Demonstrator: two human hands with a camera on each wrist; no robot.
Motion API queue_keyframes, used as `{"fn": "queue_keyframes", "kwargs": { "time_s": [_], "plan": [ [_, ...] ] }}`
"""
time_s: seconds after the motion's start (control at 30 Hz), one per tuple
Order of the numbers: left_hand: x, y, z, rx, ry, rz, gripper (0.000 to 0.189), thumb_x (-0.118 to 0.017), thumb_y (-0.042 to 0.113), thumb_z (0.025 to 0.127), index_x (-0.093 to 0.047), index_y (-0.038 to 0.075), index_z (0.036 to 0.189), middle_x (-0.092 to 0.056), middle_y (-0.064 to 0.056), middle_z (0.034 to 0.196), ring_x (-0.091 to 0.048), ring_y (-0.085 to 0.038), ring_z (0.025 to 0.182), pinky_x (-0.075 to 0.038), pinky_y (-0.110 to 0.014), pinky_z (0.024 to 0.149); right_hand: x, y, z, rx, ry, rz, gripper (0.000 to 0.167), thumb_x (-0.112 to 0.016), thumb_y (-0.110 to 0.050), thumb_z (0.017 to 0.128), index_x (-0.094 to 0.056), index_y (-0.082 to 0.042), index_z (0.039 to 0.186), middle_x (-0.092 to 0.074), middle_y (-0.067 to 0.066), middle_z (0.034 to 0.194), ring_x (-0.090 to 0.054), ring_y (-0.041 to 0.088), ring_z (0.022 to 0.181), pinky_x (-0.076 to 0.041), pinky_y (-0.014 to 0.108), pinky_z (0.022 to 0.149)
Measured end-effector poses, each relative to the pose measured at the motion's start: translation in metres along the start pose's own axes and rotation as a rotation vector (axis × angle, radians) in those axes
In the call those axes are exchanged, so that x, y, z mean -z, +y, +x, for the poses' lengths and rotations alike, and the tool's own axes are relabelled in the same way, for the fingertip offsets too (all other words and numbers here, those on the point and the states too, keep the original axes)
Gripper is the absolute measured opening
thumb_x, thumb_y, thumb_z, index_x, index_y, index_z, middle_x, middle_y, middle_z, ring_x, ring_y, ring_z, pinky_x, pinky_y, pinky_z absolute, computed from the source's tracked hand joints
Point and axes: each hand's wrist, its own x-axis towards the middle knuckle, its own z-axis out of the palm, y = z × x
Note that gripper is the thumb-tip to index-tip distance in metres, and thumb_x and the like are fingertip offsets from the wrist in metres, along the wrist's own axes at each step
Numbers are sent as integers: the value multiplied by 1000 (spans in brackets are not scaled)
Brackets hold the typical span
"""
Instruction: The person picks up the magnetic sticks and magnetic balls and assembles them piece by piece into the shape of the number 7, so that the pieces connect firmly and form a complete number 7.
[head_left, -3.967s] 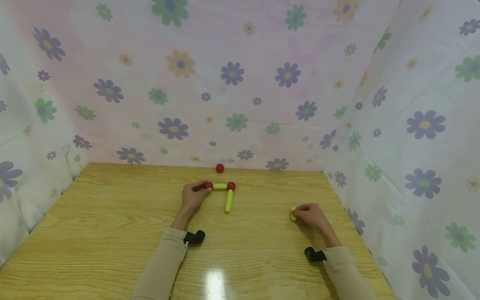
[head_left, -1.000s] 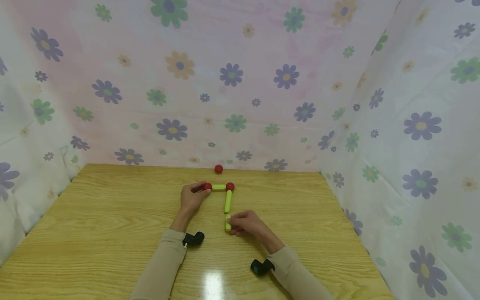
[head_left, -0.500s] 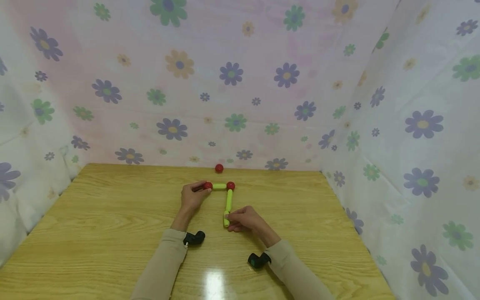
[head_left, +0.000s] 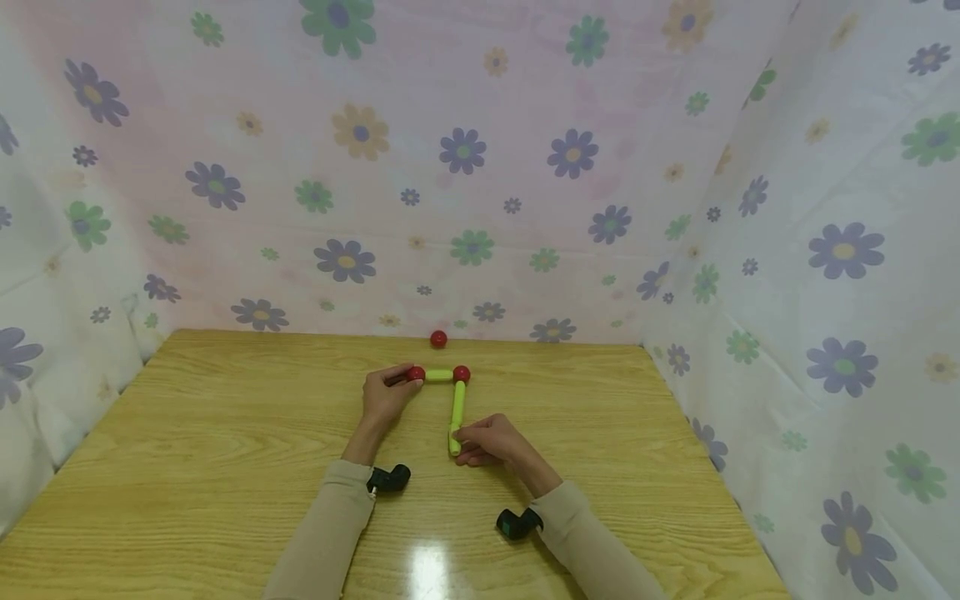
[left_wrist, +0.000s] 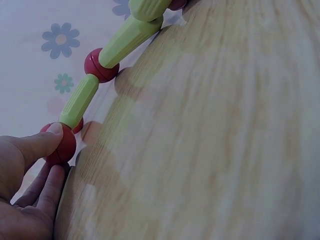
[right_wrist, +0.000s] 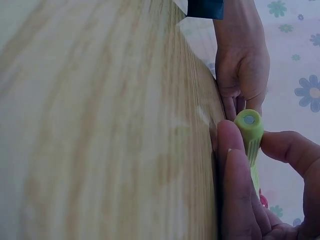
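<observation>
My left hand [head_left: 386,396] pinches a red ball [head_left: 417,374] between thumb and fingers. A yellow-green magnetic rod [head_left: 439,376] links that ball to a second red ball [head_left: 462,374]. From the second ball another yellow-green rod [head_left: 458,402] runs toward me. My right hand [head_left: 491,440] pinches a third rod [head_left: 454,447] at the near end of that one. In the left wrist view the held rod [left_wrist: 148,8] meets the long row's end, slightly out of line. A round silver magnet [right_wrist: 249,119] shows in its free end in the right wrist view.
A loose red ball [head_left: 438,339] lies near the back edge of the wooden table [head_left: 225,433]. Flower-patterned cloth [head_left: 412,233] hangs behind and at both sides. Black wrist cameras [head_left: 517,524] stick out from both cuffs.
My right hand has brought the third rod from the right side to the middle, then slightly forward against the second rod's end. My left hand stays in place on the ball.
</observation>
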Motion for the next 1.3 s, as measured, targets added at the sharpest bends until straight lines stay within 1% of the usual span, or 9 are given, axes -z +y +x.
{"fn": "queue_keyframes", "kwargs": {
  "time_s": [0.17,0.3,0.53,0.6,0.7,0.8,0.93,1.1,1.3],
  "plan": [
    [0,0,-1,5,5,11,39,-78,3,88,-71,-2,126,-66,-26,127,-64,-36,116,-55,-35,94,-1,-1,-1,-7,11,-15,29,-69,-20,94,-73,6,105,-74,7,75,-70,9,61,-56,19,56],
    [-1,0,0,5,-1,-2,39,-78,3,88,-70,-1,126,-66,-26,127,-64,-35,116,-56,-34,92,-2,-3,-4,-8,36,-30,26,-66,-21,93,-71,3,101,-72,5,71,-68,8,58,-55,19,55],
    [0,-1,-1,5,-12,-1,40,-78,3,89,-70,-2,127,-66,-26,128,-64,-36,117,-56,-32,92,1,-1,-7,36,25,-51,24,-58,-23,93,-66,-2,84,-59,-2,61,-53,5,53,-47,18,52],
    [0,-1,-1,-3,-13,-1,40,-78,3,89,-69,-3,127,-65,-27,128,-64,-37,117,-56,-33,92,3,1,-8,70,-1,-63,27,-56,-22,96,-69,1,89,-57,-3,61,-49,5,54,-43,18,53],
    [0,-2,-2,-11,-13,-3,40,-77,2,89,-69,-3,127,-65,-28,128,-64,-38,117,-56,-32,91,6,2,-10,109,-44,-92,34,-53,-23,100,-73,5,106,-55,-4,63,-44,4,55,-38,18,53],
    [1,-2,-3,-6,-7,-3,39,-77,3,89,-69,-2,127,-65,-27,128,-64,-37,116,-56,-30,90,8,4,-12,135,-77,-125,38,-51,-25,105,-72,4,118,-54,-3,66,-41,5,56,-35,19,53],
    [0,-2,-3,8,-5,1,39,-78,3,89,-70,-1,127,-66,-26,128,-64,-36,116,-56,-32,92,9,7,-14,169,-94,-166,39,-50,-28,108,-73,4,113,-54,-3,68,-40,5,55,-34,19,53],
    [1,-1,-2,5,-18,-4,40,-78,3,89,-69,-2,127,-65,-27,128,-64,-37,117,-56,-36,93,10,9,-18,194,-97,-214,42,-55,-34,106,-77,2,104,-51,-2,60,-36,8,53,-32,21,51],
    [1,-3,0,-8,-15,1,40,-78,4,89,-69,-2,127,-65,-27,128,-64,-37,116,-56,-37,94,9,10,-24,202,-89,-218,34,-64,-29,102,-78,2,99,-51,-2,60,-39,9,55,-34,22,54]
  ]
}}
